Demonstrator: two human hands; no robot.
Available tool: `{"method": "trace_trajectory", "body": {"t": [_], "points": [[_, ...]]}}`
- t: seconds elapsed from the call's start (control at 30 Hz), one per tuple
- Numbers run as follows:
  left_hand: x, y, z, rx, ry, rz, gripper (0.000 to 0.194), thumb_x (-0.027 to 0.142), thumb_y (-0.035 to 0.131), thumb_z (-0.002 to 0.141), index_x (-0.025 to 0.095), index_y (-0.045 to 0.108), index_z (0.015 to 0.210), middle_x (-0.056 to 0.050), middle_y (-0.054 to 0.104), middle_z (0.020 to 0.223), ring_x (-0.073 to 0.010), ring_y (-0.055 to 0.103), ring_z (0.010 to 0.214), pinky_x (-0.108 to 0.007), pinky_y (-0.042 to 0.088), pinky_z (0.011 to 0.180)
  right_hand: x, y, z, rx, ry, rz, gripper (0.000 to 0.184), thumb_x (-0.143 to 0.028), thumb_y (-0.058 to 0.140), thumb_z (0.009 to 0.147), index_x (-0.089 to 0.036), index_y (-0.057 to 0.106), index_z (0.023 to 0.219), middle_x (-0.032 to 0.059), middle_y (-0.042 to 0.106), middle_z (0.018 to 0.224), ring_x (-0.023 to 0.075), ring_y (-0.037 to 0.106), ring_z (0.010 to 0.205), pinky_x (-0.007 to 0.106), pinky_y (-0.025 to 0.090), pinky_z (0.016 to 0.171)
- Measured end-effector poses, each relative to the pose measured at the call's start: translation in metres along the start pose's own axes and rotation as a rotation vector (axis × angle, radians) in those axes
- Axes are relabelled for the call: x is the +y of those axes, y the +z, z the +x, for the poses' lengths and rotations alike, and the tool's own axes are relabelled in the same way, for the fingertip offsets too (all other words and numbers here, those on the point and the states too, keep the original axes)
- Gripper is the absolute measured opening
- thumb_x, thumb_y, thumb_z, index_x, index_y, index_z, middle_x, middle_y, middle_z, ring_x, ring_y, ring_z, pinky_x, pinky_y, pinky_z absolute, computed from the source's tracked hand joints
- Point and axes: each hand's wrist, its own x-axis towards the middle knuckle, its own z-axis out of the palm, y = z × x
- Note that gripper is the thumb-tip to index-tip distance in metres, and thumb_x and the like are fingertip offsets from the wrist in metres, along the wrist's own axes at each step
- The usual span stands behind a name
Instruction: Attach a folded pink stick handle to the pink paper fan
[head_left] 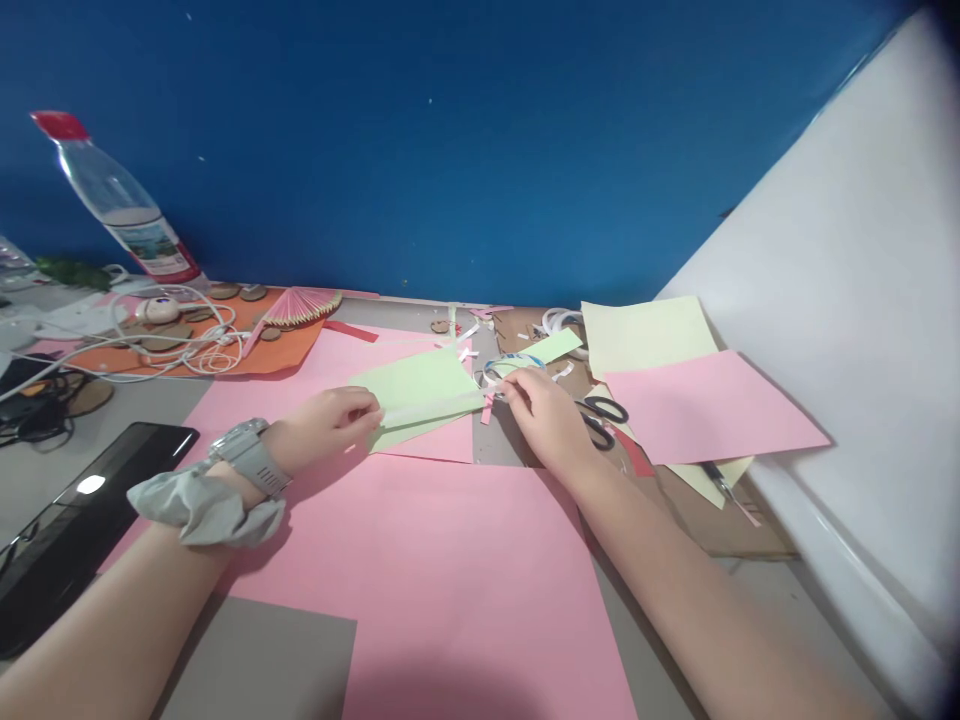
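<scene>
A folded light green paper (420,395) lies on large pink sheets (442,560) on the desk. My left hand (330,425), with a watch and a grey scrunchie on the wrist, is closed on the green paper's left end. My right hand (544,415) is closed at the paper's right end, fingers pinching next to a roll of tape (508,368). What the right fingers hold is hidden. Black-handled scissors (604,420) lie just right of my right hand.
Pale yellow (645,335) and pink sheets (705,405) lie at right on cardboard. A plastic bottle (124,205), white cables (180,345), a folded pink fan (300,305) and an orange sheet sit back left. A dark tablet (82,510) lies at left. A white wall (847,300) rises right.
</scene>
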Motion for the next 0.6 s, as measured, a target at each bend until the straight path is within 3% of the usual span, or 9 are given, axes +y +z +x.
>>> {"method": "trace_trajectory", "body": {"t": [0.13,0.3,0.47,0.6], "points": [[-0.007,-0.007,-0.003,0.040,-0.030,-0.077,0.027,0.035,0.041,0.084,0.018,0.050,0.066,0.003,0.048,0.063,-0.0115,0.044,0.059,-0.023,0.035,0.057,-0.011,-0.005,0.000,0.032,0.000,0.014,0.020,-0.029,0.036,0.093,-0.022,0.047,0.078,0.0026,0.059,0.083,0.0170,0.055,0.078,0.025,0.038,0.068],[-0.022,0.002,0.000,0.091,-0.052,-0.172,0.029,0.037,0.033,0.088,0.018,0.046,0.070,0.001,0.051,0.065,-0.0127,0.049,0.061,-0.023,0.040,0.058,-0.019,-0.001,0.000,-0.076,0.003,0.010,0.027,-0.033,0.027,0.096,-0.023,0.046,0.078,-0.0034,0.062,0.065,0.0134,0.056,0.061,0.021,0.035,0.054],[-0.020,0.012,0.003,0.065,-0.057,-0.152,0.032,0.035,0.035,0.088,0.017,0.054,0.070,-0.001,0.056,0.064,-0.0137,0.051,0.060,-0.026,0.042,0.059,-0.013,0.001,0.000,-0.086,0.029,-0.135,0.022,-0.030,0.036,0.092,-0.022,0.047,0.075,-0.0001,0.057,0.060,0.0159,0.050,0.050,0.025,0.022,0.047],[-0.013,0.011,0.002,0.057,-0.044,-0.114,0.035,0.035,0.033,0.089,0.017,0.055,0.069,-0.001,0.057,0.065,-0.0136,0.050,0.060,-0.026,0.041,0.059,-0.007,0.000,-0.002,-0.048,0.027,-0.220,0.017,-0.027,0.039,0.089,-0.021,0.050,0.078,0.0031,0.058,0.068,0.0164,0.048,0.052,0.026,0.016,0.048]]}}
